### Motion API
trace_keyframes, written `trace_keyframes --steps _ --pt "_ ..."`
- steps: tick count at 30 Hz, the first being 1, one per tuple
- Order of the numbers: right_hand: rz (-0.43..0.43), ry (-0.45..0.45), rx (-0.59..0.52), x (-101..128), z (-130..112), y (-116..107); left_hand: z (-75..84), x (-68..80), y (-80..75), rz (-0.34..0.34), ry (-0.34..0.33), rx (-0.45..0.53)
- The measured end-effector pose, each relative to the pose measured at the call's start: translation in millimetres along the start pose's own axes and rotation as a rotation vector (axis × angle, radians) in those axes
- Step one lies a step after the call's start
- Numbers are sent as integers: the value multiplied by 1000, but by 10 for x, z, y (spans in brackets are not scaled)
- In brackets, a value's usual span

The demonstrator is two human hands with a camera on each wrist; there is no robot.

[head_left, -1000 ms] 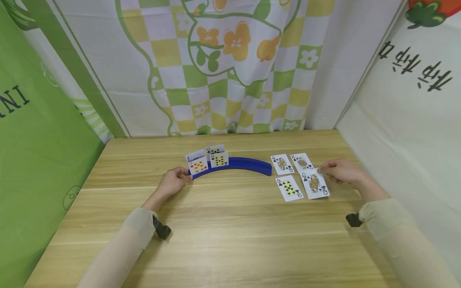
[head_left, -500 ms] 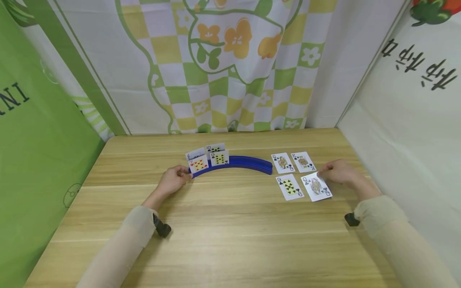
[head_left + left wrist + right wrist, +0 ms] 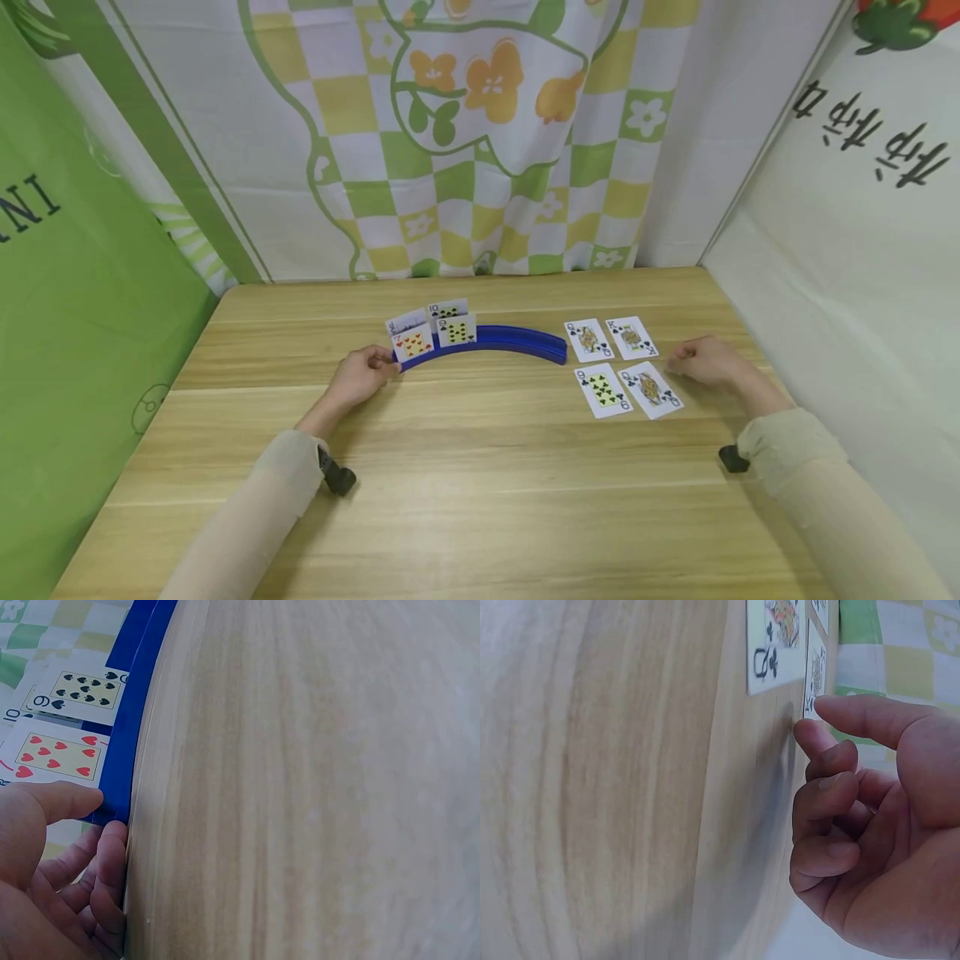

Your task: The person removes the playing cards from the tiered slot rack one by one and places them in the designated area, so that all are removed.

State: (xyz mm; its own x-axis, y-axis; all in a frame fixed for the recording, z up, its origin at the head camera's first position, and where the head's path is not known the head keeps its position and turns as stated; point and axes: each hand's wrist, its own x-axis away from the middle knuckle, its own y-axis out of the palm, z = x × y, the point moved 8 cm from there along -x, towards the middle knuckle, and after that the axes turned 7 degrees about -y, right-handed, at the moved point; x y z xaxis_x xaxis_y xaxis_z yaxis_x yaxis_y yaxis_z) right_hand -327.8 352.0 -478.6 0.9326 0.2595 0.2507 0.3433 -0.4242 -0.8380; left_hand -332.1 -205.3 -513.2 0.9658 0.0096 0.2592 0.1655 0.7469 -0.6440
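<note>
Since a second ago the right hand (image 3: 705,360) has let go of the queen of clubs (image 3: 649,388) and drawn back a little to its right; the card now lies flat and straighter beside the nine of clubs (image 3: 602,389). That hand is empty, fingers loosely curled, just clear of the card. The left hand (image 3: 362,375) pinches the near end of the blue card rack (image 3: 517,340), thumb on its edge, with three cards standing just beyond its fingers. The card looks thin, light, slick and bendable; it is probably best lifted by sliding or nipping a corner.
</note>
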Motion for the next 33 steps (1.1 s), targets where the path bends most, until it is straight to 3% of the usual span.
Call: trace_keyframes --steps 6,13,24,33 --pt "16 11 -20 41 -13 -40 2 2 -6 1 -2 4" --pt "83 -46 20 55 -229 -136 7 12 -6 -1 -7 10" --pt "66 -41 -22 -11 -482 -139 19 20 -3 0 1 12" --pt "58 -53 -120 -64 -626 -98 9 2 0 0 -5 10"
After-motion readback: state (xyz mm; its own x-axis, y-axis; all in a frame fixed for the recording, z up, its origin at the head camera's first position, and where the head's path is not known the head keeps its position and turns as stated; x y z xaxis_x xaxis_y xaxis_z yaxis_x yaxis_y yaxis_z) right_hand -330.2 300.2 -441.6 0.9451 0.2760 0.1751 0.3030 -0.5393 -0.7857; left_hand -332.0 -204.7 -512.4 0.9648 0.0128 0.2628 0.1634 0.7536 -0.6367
